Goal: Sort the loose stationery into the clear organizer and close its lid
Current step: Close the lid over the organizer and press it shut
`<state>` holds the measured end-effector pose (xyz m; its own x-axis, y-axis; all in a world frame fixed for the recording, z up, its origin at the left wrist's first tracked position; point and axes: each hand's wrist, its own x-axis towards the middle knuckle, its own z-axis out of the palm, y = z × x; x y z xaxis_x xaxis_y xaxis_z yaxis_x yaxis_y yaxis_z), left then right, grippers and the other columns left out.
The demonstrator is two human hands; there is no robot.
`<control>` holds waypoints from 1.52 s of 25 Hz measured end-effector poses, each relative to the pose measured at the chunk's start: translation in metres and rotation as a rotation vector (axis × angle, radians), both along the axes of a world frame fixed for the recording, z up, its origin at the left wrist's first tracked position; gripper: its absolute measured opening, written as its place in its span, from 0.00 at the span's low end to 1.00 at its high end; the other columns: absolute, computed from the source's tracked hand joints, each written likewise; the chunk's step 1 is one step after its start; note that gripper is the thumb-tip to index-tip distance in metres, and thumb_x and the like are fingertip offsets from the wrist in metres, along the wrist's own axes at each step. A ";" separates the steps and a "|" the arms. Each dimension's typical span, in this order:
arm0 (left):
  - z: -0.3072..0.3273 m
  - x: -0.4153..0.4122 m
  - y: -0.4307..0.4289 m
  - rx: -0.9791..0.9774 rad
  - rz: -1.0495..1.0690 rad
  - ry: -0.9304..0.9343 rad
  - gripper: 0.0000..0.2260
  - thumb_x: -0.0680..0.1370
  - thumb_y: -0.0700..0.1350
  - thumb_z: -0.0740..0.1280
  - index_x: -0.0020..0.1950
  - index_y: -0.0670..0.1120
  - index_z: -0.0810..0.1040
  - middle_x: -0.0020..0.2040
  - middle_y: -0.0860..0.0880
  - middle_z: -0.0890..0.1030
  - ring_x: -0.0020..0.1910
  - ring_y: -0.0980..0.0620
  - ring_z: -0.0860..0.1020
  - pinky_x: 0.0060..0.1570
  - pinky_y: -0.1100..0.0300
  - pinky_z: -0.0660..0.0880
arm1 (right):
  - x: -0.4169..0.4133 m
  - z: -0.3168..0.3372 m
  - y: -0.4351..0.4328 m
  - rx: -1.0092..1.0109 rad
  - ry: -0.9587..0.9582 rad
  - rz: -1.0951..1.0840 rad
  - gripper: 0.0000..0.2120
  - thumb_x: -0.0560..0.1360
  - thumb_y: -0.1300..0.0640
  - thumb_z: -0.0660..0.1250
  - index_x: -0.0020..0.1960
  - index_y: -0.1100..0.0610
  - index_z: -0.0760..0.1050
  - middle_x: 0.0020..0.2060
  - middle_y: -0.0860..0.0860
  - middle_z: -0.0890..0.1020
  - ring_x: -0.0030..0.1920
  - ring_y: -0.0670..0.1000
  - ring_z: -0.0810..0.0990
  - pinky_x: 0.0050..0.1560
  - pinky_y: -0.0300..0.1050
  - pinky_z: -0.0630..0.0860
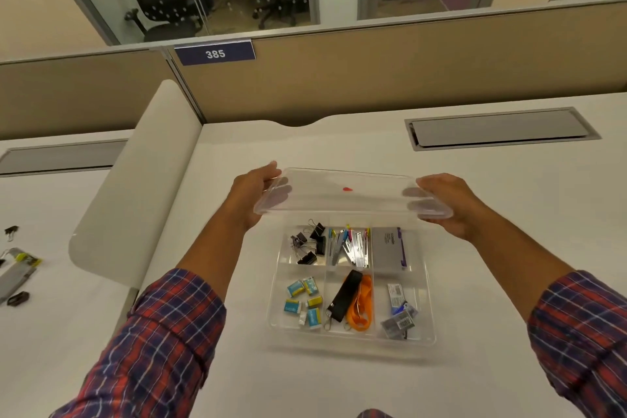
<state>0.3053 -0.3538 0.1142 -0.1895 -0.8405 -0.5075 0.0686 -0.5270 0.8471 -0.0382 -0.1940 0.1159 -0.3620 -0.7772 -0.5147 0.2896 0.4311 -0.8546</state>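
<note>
A clear organizer with several compartments sits on the white desk. It holds black binder clips, coloured metal clips, a grey box, small erasers, black and orange lanyards and small packets. I hold the clear lid in the air above the organizer's far side. My left hand grips its left end and my right hand grips its right end, fingers showing through the plastic.
A cream divider panel stands left of the organizer. Beyond it, on the neighbouring desk, lie loose items. A grey cable hatch is set into the desk at the back right. A tan partition runs along the back.
</note>
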 end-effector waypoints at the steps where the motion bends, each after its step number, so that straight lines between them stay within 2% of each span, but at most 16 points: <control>1: -0.002 0.001 0.007 -0.017 0.009 -0.005 0.13 0.80 0.44 0.71 0.62 0.39 0.81 0.61 0.39 0.84 0.51 0.43 0.87 0.49 0.52 0.84 | 0.006 -0.002 0.004 0.017 0.078 0.006 0.15 0.80 0.59 0.66 0.65 0.62 0.73 0.48 0.57 0.87 0.39 0.55 0.86 0.38 0.49 0.81; 4: -0.010 0.001 0.032 -0.130 0.055 -0.044 0.15 0.81 0.39 0.68 0.68 0.43 0.79 0.61 0.43 0.84 0.52 0.44 0.87 0.54 0.51 0.84 | 0.023 -0.014 0.016 0.021 0.289 -0.036 0.21 0.81 0.60 0.64 0.73 0.58 0.69 0.43 0.58 0.86 0.29 0.54 0.82 0.27 0.44 0.78; 7: -0.018 0.001 0.055 -0.222 0.065 -0.181 0.20 0.79 0.44 0.72 0.71 0.48 0.78 0.62 0.49 0.84 0.59 0.49 0.83 0.61 0.48 0.80 | 0.036 -0.031 0.034 0.036 0.554 -0.065 0.22 0.81 0.55 0.62 0.74 0.56 0.70 0.41 0.52 0.85 0.29 0.52 0.81 0.24 0.41 0.75; 8: -0.021 0.001 0.061 -0.238 0.061 -0.231 0.20 0.78 0.46 0.73 0.71 0.48 0.79 0.63 0.51 0.83 0.60 0.50 0.81 0.63 0.48 0.79 | 0.040 -0.037 0.040 0.030 0.637 -0.074 0.21 0.80 0.54 0.62 0.72 0.58 0.72 0.41 0.52 0.86 0.32 0.51 0.82 0.28 0.42 0.77; 10: -0.027 0.003 0.073 -0.265 0.050 -0.297 0.18 0.79 0.48 0.73 0.69 0.47 0.81 0.63 0.52 0.83 0.60 0.52 0.80 0.64 0.52 0.77 | 0.046 -0.049 0.051 0.020 0.756 -0.096 0.20 0.80 0.53 0.61 0.70 0.59 0.75 0.43 0.53 0.87 0.44 0.52 0.84 0.47 0.43 0.77; 13: -0.036 0.010 0.091 -0.296 0.032 -0.302 0.10 0.81 0.47 0.70 0.61 0.52 0.84 0.56 0.56 0.84 0.52 0.62 0.81 0.49 0.66 0.76 | 0.052 -0.062 0.062 -0.012 0.687 -0.121 0.19 0.80 0.51 0.64 0.69 0.55 0.77 0.56 0.50 0.85 0.53 0.50 0.80 0.56 0.45 0.73; 15: -0.044 0.015 0.100 -0.292 0.025 -0.297 0.06 0.81 0.47 0.69 0.56 0.56 0.83 0.54 0.58 0.84 0.50 0.63 0.81 0.44 0.68 0.74 | 0.053 -0.067 0.067 -0.031 0.596 -0.115 0.20 0.80 0.50 0.67 0.71 0.52 0.75 0.65 0.49 0.79 0.60 0.50 0.78 0.60 0.49 0.74; 17: -0.050 0.019 0.108 -0.291 0.024 -0.296 0.08 0.82 0.48 0.68 0.60 0.52 0.82 0.55 0.56 0.84 0.54 0.58 0.81 0.45 0.65 0.75 | 0.055 -0.072 0.073 -0.056 0.551 -0.088 0.22 0.81 0.52 0.66 0.74 0.52 0.72 0.68 0.49 0.77 0.66 0.52 0.75 0.64 0.54 0.75; 21: -0.062 0.024 0.121 -0.277 -0.014 -0.314 0.14 0.84 0.48 0.66 0.69 0.49 0.78 0.61 0.52 0.82 0.57 0.54 0.80 0.48 0.62 0.76 | 0.064 -0.081 0.083 -0.064 0.611 -0.070 0.20 0.82 0.54 0.62 0.74 0.51 0.71 0.66 0.53 0.79 0.62 0.51 0.76 0.59 0.51 0.77; 24: -0.070 0.028 0.125 -0.291 -0.030 -0.342 0.14 0.84 0.46 0.65 0.70 0.49 0.77 0.61 0.52 0.82 0.59 0.53 0.80 0.50 0.62 0.78 | 0.069 -0.091 0.091 -0.012 0.628 -0.052 0.23 0.83 0.54 0.60 0.77 0.53 0.66 0.70 0.55 0.76 0.68 0.57 0.76 0.65 0.59 0.76; 26: -0.073 0.028 0.125 -0.295 -0.034 -0.350 0.14 0.84 0.43 0.65 0.70 0.50 0.76 0.61 0.52 0.82 0.59 0.53 0.81 0.53 0.57 0.81 | 0.071 -0.096 0.094 0.013 0.642 -0.030 0.22 0.84 0.55 0.59 0.77 0.53 0.67 0.69 0.56 0.77 0.67 0.59 0.77 0.65 0.60 0.76; 28: -0.075 0.027 0.126 -0.298 -0.042 -0.354 0.15 0.84 0.42 0.64 0.71 0.49 0.76 0.62 0.51 0.81 0.59 0.53 0.81 0.56 0.54 0.82 | 0.072 -0.100 0.096 0.017 0.685 -0.007 0.17 0.83 0.57 0.57 0.70 0.55 0.73 0.57 0.58 0.83 0.58 0.61 0.81 0.56 0.54 0.79; 30: -0.075 0.026 0.126 -0.307 -0.051 -0.354 0.16 0.84 0.42 0.64 0.72 0.49 0.75 0.62 0.52 0.81 0.59 0.53 0.81 0.58 0.52 0.82 | 0.073 -0.100 0.096 0.027 0.723 0.002 0.13 0.81 0.59 0.56 0.63 0.56 0.74 0.44 0.56 0.82 0.46 0.60 0.81 0.44 0.50 0.76; 31: -0.076 0.025 0.126 -0.312 -0.055 -0.359 0.16 0.84 0.42 0.64 0.73 0.49 0.75 0.62 0.52 0.81 0.60 0.52 0.81 0.59 0.51 0.81 | 0.073 -0.099 0.095 0.031 0.732 0.009 0.13 0.81 0.60 0.56 0.63 0.56 0.74 0.41 0.55 0.81 0.43 0.59 0.80 0.42 0.50 0.75; 35: -0.081 0.026 0.123 -0.317 -0.056 -0.345 0.14 0.84 0.44 0.65 0.71 0.50 0.76 0.59 0.54 0.82 0.57 0.55 0.82 0.55 0.54 0.82 | 0.075 -0.097 0.094 0.029 0.761 0.039 0.09 0.81 0.59 0.56 0.58 0.54 0.73 0.42 0.54 0.81 0.43 0.57 0.81 0.39 0.50 0.76; 38: -0.083 0.027 0.124 -0.312 -0.034 -0.288 0.10 0.84 0.46 0.67 0.64 0.54 0.80 0.54 0.57 0.85 0.50 0.57 0.85 0.45 0.61 0.83 | 0.074 -0.098 0.092 0.041 0.778 0.051 0.10 0.82 0.58 0.56 0.61 0.55 0.73 0.47 0.55 0.82 0.45 0.57 0.81 0.44 0.54 0.81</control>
<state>0.3319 -0.2302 0.0311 -0.1079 -0.9578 -0.2663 -0.2072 -0.2404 0.9483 0.0355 -0.1022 0.0181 -0.5952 -0.7883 -0.1561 -0.4073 0.4634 -0.7870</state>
